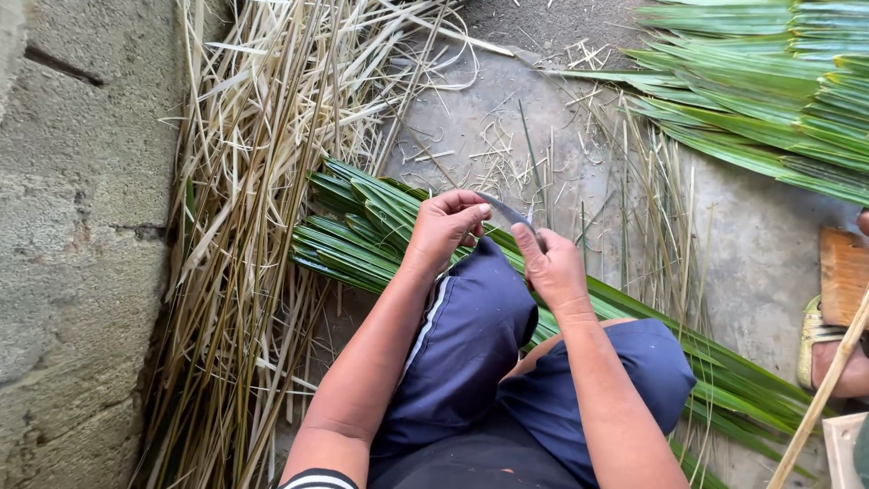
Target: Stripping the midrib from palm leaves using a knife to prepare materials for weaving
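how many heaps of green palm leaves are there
2. One green leaf heap lies on the ground under the person's left hand and right hand, running on past the knees; the other green heap is top right. More may lie outside the frame.

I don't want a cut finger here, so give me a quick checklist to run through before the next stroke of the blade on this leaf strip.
1. Left hand pinching the strip: ok, fingers closed on it above the knee.
2. Right hand gripping the blade: ok.
3. Left fingertips away from the edge: not ok, they sit right at the blade.
4. Blade edge direction: cannot tell.
5. Green leaves within reach: ok, piled beside the left knee.
6. Dry stalks out of the way: ok, against the wall.
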